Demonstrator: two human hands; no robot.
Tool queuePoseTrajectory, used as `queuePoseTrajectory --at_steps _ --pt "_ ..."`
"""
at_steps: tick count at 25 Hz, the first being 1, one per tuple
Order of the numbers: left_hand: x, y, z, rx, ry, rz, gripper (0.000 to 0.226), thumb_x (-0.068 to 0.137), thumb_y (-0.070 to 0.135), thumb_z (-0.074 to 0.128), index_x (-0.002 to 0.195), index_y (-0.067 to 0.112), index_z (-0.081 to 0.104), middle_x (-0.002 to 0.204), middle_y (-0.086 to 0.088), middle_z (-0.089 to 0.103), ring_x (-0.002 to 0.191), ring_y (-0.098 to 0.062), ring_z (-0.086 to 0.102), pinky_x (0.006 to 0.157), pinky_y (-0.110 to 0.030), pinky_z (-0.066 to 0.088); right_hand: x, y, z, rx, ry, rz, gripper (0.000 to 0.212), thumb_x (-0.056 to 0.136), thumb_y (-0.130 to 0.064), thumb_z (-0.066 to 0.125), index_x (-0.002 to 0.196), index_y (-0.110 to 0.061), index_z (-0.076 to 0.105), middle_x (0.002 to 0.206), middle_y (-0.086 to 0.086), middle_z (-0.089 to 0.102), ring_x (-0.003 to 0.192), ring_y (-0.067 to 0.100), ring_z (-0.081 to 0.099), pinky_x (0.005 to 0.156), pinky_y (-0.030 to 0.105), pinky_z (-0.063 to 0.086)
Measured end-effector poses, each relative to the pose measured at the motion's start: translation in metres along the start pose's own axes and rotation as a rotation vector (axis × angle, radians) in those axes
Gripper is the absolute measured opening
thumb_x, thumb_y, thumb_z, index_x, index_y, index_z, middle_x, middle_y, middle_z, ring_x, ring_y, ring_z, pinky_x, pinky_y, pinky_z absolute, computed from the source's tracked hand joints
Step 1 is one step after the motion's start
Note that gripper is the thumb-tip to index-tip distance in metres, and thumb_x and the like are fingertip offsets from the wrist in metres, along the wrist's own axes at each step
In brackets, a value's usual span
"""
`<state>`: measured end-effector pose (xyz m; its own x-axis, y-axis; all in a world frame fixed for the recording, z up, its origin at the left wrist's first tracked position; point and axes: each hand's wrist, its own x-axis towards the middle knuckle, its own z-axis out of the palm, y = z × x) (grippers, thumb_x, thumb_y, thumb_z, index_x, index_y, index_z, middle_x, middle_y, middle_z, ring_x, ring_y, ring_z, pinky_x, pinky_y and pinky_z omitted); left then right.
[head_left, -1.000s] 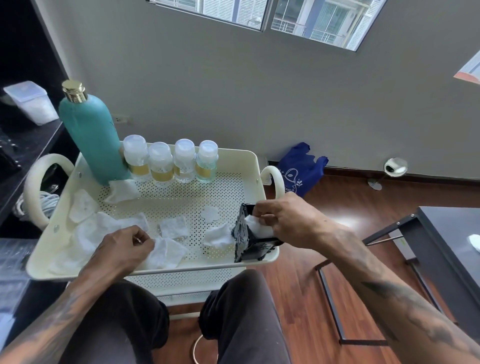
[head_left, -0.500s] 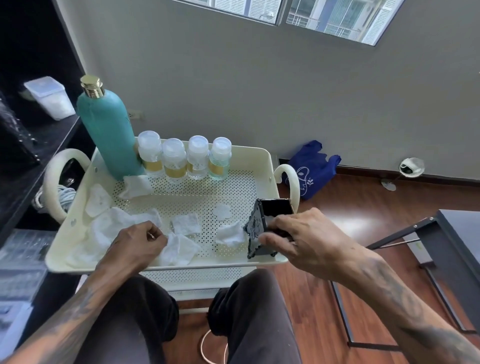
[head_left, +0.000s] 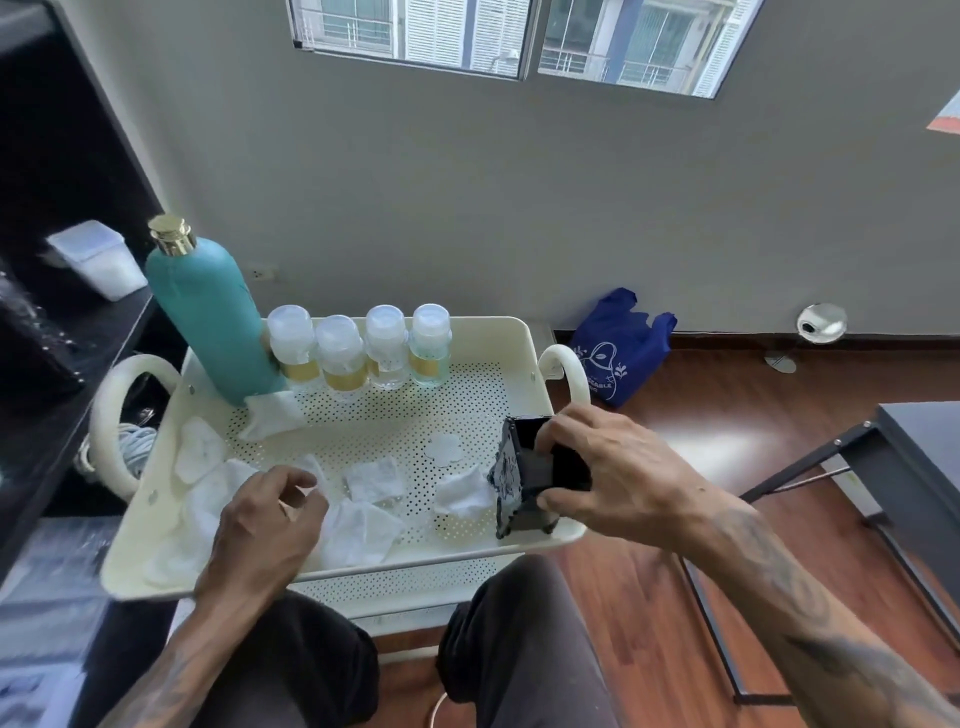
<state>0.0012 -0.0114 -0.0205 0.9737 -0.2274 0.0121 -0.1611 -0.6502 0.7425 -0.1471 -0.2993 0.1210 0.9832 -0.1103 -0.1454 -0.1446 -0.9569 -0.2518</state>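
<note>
A cream perforated tray (head_left: 488, 330) with a looped handle at each end is shown in front of the seated person's knees, and all of the worked items are carried on it. A tall teal bottle (head_left: 208, 317) with a gold cap is stood upright in the far left corner. A blue bag (head_left: 618, 353) is seen on the wooden floor beyond the right handle, against the grey wall. The right hand (head_left: 618, 478) is wrapped around a black box (head_left: 524, 488): the thumb is pressed against its near lower side and the fingers are curled over its upper edge. The left hand (head_left: 265, 525) is held over the white pads at the front left of the tray with its fingers curled; whether a pad is pinched cannot be told. The black box is located at the front right corner of the tray, its lower end at the front rim, its patterned side turned to the left and its dark opening facing upward. Four small clear bottles (head_left: 340, 358) with gold bands are lined up along the far wall, just beside the teal bottle. White cotton pads (head_left: 371, 475) are scattered over the left and middle of the tray; a crumpled pad (head_left: 462, 496) is seen touching the box's patterned side, and a flower-shaped pad (head_left: 445, 448) is laid just behind it.
</note>
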Motion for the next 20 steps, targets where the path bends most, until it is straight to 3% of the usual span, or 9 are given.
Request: queuePoseTrajectory --at_steps 3,5,7,9,11,15,18,20 --pt "-0.013 0.015 -0.002 -0.027 0.169 0.249 0.021 0.083 0.012 0.071 0.095 0.028 0.066 0.088 0.009 0.06 0.075 -0.004 0.055 0.064 -0.024 0.043 -0.004 0.027 -0.009 -0.019 -0.022 0.011 0.088 0.071 -0.044 0.07 0.146 -0.036 0.025 0.155 -0.011 0.019 0.139 0.012 0.022 0.115 0.026 0.023" --pt "-0.016 0.031 0.007 -0.014 0.085 0.431 0.02 0.085 0.015 0.071 0.1 0.027 0.067 0.093 0.011 0.06 0.083 -0.005 0.056 0.07 -0.02 0.046 0.003 0.036 -0.002 0.011 -0.117 0.014 0.1 0.072 -0.04 0.07 0.152 -0.035 0.01 0.16 -0.016 0.007 0.145 0.007 0.013 0.112 0.017 0.011" --pt "-0.014 0.053 0.027 0.056 -0.112 0.497 0.026 0.087 0.025 0.068 0.113 0.025 0.067 0.103 0.01 0.058 0.098 -0.01 0.057 0.083 -0.024 0.048 0.009 0.04 0.007 0.089 -0.124 -0.003 0.101 0.071 -0.033 0.072 0.153 -0.031 0.013 0.156 -0.015 0.019 0.138 0.007 0.027 0.106 0.011 0.017" --pt "-0.006 0.075 0.054 0.152 -0.288 0.449 0.043 0.09 0.035 0.064 0.131 0.021 0.059 0.117 0.004 0.055 0.115 -0.013 0.051 0.096 -0.028 0.044 0.012 0.045 0.01 0.165 -0.091 -0.001 0.098 0.066 -0.031 0.075 0.149 -0.031 0.024 0.144 -0.016 0.033 0.117 0.007 0.045 0.099 0.015 0.03" --pt "0.003 0.087 0.078 0.301 -0.373 0.388 0.049 0.093 0.039 0.06 0.137 0.019 0.054 0.125 -0.002 0.054 0.12 -0.016 0.047 0.102 -0.033 0.042 0.012 0.049 0.013 0.227 -0.071 0.002 0.095 0.063 -0.032 0.078 0.145 -0.034 0.03 0.135 -0.017 0.039 0.103 0.005 0.049 0.093 0.019 0.037" --pt "0.011 0.079 0.084 0.202 -0.35 0.338 0.026 0.094 0.026 0.061 0.113 0.009 0.069 0.112 -0.008 0.066 0.098 -0.015 0.06 0.087 -0.03 0.052 0.007 0.054 0.027 0.373 -0.038 -0.018 0.096 0.06 -0.033 0.075 0.144 -0.04 0.03 0.133 -0.022 0.039 0.106 0.002 0.051 0.09 0.014 0.039" --pt "0.013 0.067 0.061 0.092 -0.323 0.318 0.021 0.095 0.022 0.06 0.113 0.015 0.069 0.098 -0.004 0.075 0.071 0.002 0.063 0.062 -0.012 0.051 0.006 0.058 0.038 0.477 -0.001 -0.001 0.096 0.062 -0.029 0.078 0.144 -0.045 0.029 0.131 -0.026 0.04 0.103 -0.001 0.056 0.076 0.005 0.039" --pt "0.014 0.061 0.045 0.106 -0.32 0.312 0.02 0.096 0.026 0.059 0.114 0.022 0.068 0.088 0.0 0.076 0.063 0.003 0.064 0.054 -0.014 0.05 0.006 0.06 0.042 0.523 0.013 0.001 0.096 0.063 -0.027 0.078 0.143 -0.047 0.029 0.133 -0.025 0.04 0.104 -0.001 0.056 0.072 0.007 0.04"
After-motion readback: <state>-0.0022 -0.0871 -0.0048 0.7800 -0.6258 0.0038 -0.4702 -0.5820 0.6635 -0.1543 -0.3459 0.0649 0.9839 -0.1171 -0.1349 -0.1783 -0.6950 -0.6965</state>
